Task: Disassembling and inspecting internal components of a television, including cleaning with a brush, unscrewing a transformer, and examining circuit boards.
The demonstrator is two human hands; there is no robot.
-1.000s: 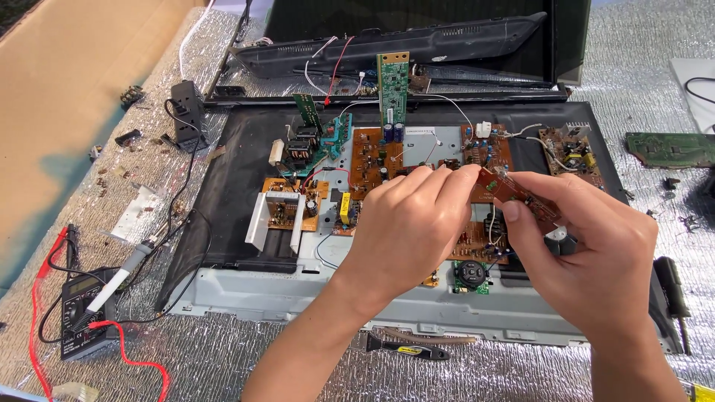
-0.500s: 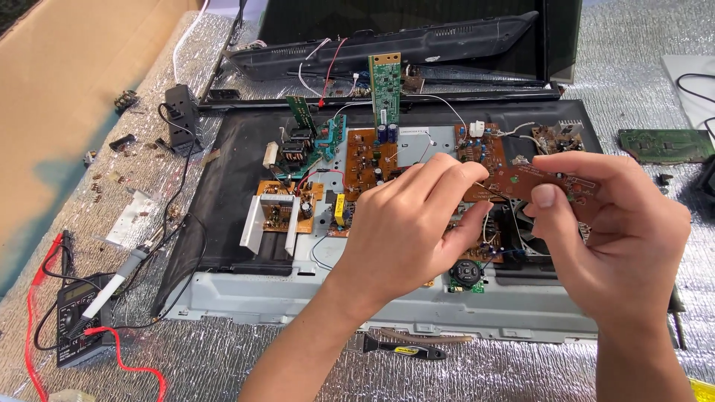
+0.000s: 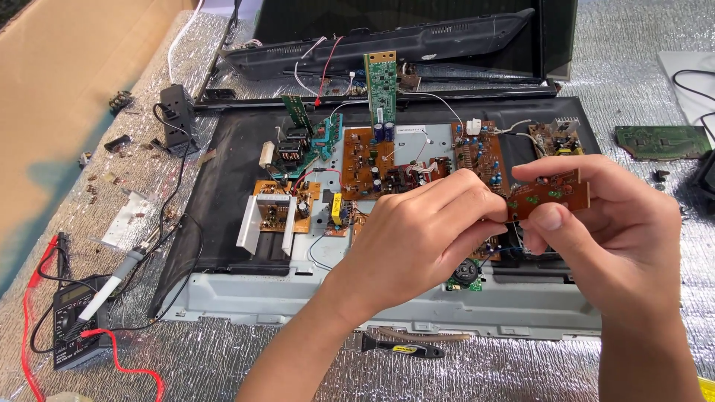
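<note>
A small brown circuit board (image 3: 550,195) with green patches is held up above an opened flat-screen chassis (image 3: 387,305). My right hand (image 3: 603,238) grips the board between thumb and fingers at its right and lower edge. My left hand (image 3: 424,238) pinches the board's left end with its fingertips. Under both hands lie several brown circuit boards (image 3: 372,160) wired into the metal chassis. A narrow green board (image 3: 380,88) stands upright at the back.
A soldering iron (image 3: 112,283) and a black multimeter (image 3: 74,327) with red leads lie at the left. A small black-handled tool (image 3: 395,346) rests by the chassis front edge. A loose green board (image 3: 659,141) sits at the right. Silver foil matting covers the surface.
Both hands have lifted the small brown board higher and shifted it to the right. My right hand has turned the board more upright, showing its face.
</note>
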